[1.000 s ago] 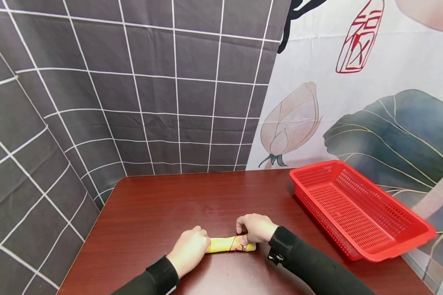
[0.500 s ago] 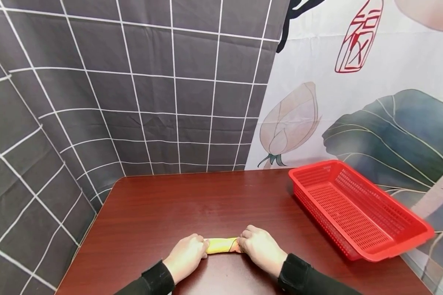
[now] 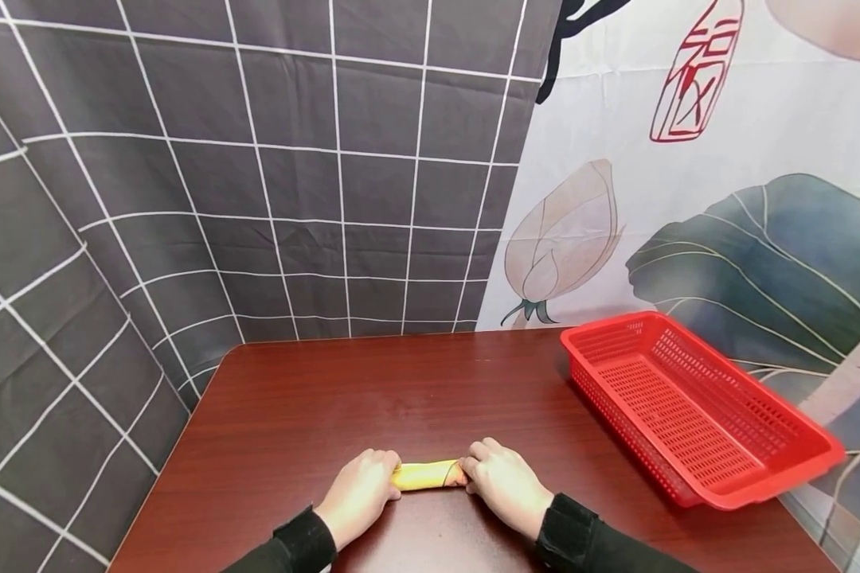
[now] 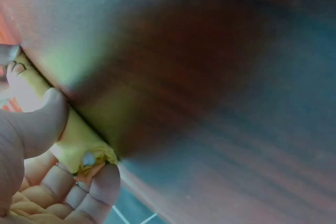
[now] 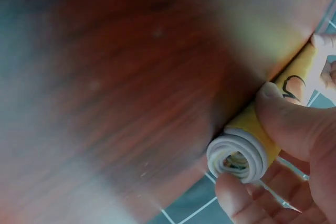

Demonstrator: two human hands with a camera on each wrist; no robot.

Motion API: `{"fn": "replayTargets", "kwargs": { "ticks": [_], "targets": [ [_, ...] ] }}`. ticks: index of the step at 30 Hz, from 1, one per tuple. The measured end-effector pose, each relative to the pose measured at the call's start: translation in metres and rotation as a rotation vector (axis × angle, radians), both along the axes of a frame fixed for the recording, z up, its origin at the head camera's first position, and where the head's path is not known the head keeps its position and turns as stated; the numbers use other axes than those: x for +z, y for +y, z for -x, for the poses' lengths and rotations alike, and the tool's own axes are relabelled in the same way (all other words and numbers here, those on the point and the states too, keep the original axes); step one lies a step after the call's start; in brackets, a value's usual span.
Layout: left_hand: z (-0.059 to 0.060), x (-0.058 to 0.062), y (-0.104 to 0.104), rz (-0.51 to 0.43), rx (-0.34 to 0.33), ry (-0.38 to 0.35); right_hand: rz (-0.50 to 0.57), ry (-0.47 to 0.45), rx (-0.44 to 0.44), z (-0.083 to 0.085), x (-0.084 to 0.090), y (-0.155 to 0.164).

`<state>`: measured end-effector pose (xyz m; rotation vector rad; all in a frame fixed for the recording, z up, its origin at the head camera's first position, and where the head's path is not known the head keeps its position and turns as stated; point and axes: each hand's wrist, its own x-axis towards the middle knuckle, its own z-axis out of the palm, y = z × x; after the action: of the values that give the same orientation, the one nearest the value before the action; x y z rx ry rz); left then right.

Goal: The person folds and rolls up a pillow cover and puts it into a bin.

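A yellow printed roll (image 3: 424, 475) of thin, soft-looking sheet lies across the near part of the table. My left hand (image 3: 358, 497) grips its left end, thumb on one side and fingers on the other. The right end is held the same way by my right hand (image 3: 509, 487). In the right wrist view the roll (image 5: 247, 127) shows white layers wound in a spiral, with a small hollow at the centre. Its other end, in the left wrist view, looks crumpled, with a pale bit inside the yellow roll (image 4: 79, 140). What exactly the sheet is cannot be told.
A red plastic basket (image 3: 688, 414) with perforated walls stands at the table's right side. The reddish-brown table (image 3: 358, 382) meets a dark grid-patterned cloth (image 3: 287, 183) at the back and left. A white floral cloth (image 3: 580, 119) hangs at the back right.
My right hand has turned and taken hold of the roll's right end, covering more of it. The left hand stays at the left end, with only a slight shift leftward.
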<state>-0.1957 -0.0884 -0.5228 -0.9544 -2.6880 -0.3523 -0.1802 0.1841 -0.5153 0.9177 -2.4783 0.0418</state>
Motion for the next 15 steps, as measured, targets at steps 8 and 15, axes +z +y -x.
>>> {"fn": "replayTargets", "kwargs": {
  "ticks": [8, 15],
  "targets": [
    [0.021, 0.016, 0.000, -0.094, 0.008, -0.245, 0.001, -0.041, -0.027, 0.000, 0.004, -0.005],
    [0.045, 0.032, -0.001, -0.078, -0.074, -0.489, -0.096, 0.020, -0.057, -0.004, 0.008, -0.010]
  ]
}}
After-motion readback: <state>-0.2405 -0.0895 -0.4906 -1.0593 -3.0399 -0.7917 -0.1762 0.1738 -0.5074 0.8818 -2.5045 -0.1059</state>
